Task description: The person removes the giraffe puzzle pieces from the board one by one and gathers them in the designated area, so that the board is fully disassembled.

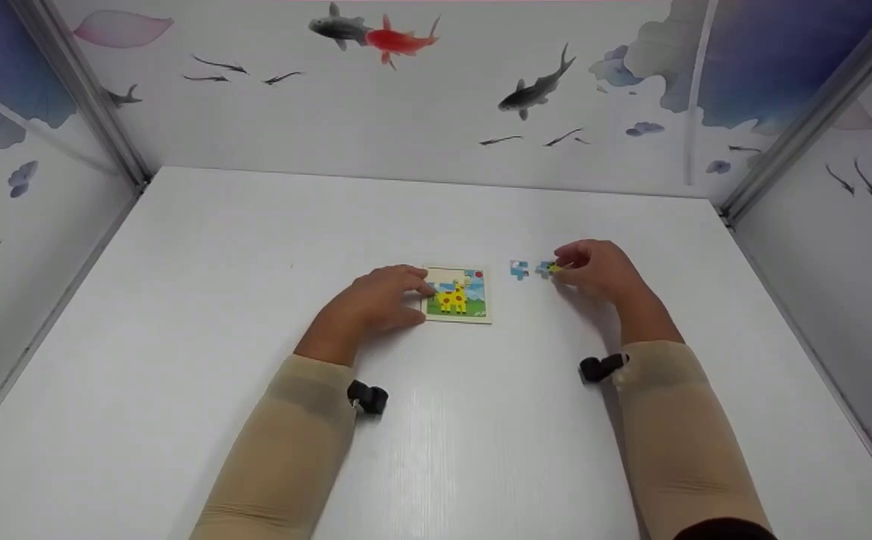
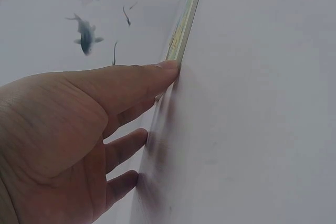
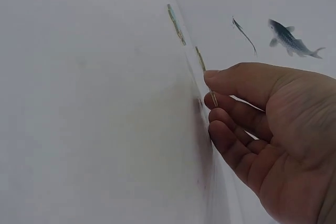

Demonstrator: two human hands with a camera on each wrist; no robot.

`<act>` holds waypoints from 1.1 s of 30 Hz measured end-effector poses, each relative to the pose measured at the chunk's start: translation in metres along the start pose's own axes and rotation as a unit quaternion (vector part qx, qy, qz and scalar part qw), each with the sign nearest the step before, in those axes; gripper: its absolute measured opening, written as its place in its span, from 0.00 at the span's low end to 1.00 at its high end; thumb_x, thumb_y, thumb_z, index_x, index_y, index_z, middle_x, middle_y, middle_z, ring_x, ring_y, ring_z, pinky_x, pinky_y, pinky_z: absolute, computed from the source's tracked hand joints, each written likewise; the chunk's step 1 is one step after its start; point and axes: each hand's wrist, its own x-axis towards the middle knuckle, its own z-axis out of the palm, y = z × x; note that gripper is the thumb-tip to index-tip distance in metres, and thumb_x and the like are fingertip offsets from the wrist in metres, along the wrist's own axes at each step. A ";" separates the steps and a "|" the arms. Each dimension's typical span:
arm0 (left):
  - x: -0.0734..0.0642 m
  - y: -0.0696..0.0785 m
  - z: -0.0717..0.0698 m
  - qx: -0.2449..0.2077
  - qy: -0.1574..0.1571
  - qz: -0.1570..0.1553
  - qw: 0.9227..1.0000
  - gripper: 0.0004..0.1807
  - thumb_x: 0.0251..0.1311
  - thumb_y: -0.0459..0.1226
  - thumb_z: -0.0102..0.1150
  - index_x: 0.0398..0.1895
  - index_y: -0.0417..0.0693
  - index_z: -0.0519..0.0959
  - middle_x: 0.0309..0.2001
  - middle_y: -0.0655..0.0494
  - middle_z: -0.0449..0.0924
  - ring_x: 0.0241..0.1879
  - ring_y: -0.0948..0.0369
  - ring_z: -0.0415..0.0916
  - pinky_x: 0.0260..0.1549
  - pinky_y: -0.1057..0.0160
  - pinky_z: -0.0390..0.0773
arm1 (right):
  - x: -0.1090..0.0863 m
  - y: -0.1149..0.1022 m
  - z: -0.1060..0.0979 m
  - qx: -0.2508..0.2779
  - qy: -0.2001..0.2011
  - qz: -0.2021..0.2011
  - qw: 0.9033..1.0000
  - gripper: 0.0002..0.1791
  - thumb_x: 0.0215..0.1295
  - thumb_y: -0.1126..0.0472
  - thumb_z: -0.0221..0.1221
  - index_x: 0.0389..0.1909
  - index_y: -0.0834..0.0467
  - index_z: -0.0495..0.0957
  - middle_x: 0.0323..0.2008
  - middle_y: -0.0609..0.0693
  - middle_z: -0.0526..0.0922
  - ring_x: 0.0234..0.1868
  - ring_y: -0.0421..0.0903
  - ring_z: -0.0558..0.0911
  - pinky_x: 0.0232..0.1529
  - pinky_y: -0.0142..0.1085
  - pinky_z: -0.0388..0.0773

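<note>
A small jigsaw puzzle with a yellow giraffe lies in a pale wooden frame on the white table, and its upper left part shows bare board. My left hand rests at the frame's left side, thumb at the near corner and index finger reaching over the edge. In the left wrist view, the thumb touches the frame's side, with the other fingers spread against the table. My right hand pinches a blue and yellow puzzle piece between thumb and fingers, low over the table. The right wrist view shows that piece edge-on.
Another blue puzzle piece lies between the frame and my right hand. Behind stands a white wall painted with fish, and side panels flank the table.
</note>
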 end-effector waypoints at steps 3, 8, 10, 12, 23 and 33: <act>-0.001 0.001 0.000 -0.001 0.000 -0.004 1.000 0.27 0.72 0.43 0.62 0.73 0.63 0.79 0.84 0.65 0.62 0.87 0.54 0.51 0.85 0.41 0.53 | 0.000 -0.001 0.001 -0.005 -0.001 0.000 1.000 0.24 0.72 0.54 0.67 0.68 0.50 0.80 0.63 0.55 0.82 0.63 0.55 0.78 0.72 0.53 0.78; -0.001 0.001 0.000 0.002 0.001 -0.006 1.000 0.27 0.72 0.43 0.62 0.73 0.64 0.79 0.84 0.66 0.62 0.87 0.55 0.51 0.85 0.42 0.53 | -0.002 -0.003 0.001 0.000 -0.003 0.006 1.000 0.25 0.72 0.54 0.68 0.68 0.50 0.80 0.64 0.55 0.81 0.64 0.56 0.78 0.71 0.53 0.79; -0.001 0.001 0.000 0.004 0.002 -0.005 1.000 0.27 0.72 0.43 0.62 0.74 0.64 0.78 0.84 0.65 0.62 0.87 0.55 0.51 0.85 0.42 0.54 | -0.002 -0.004 0.000 0.003 -0.002 0.012 1.000 0.25 0.71 0.53 0.69 0.68 0.49 0.80 0.64 0.55 0.81 0.65 0.56 0.78 0.70 0.52 0.79; -0.001 0.001 0.000 0.008 0.002 -0.004 1.000 0.27 0.72 0.43 0.62 0.74 0.64 0.78 0.84 0.65 0.62 0.87 0.54 0.51 0.85 0.41 0.54 | -0.003 -0.006 0.000 0.004 -0.002 0.013 1.000 0.26 0.71 0.53 0.69 0.68 0.49 0.79 0.65 0.55 0.80 0.65 0.56 0.78 0.68 0.52 0.80; 0.001 0.002 0.001 0.001 0.006 -0.014 1.000 0.26 0.71 0.45 0.66 0.72 0.63 0.80 0.83 0.65 0.64 0.86 0.55 0.53 0.85 0.43 0.54 | -0.003 -0.035 0.012 -0.005 0.007 -0.030 1.000 0.27 0.69 0.53 0.71 0.68 0.50 0.81 0.62 0.53 0.83 0.62 0.54 0.79 0.60 0.48 0.83; 0.002 0.003 -0.001 0.005 -0.003 -0.009 1.000 0.26 0.72 0.45 0.65 0.73 0.62 0.79 0.84 0.63 0.62 0.87 0.53 0.51 0.85 0.41 0.53 | -0.003 -0.090 0.044 -0.005 -0.028 -0.046 0.999 0.22 0.67 0.52 0.73 0.62 0.47 0.85 0.56 0.49 0.84 0.57 0.51 0.81 0.58 0.44 0.85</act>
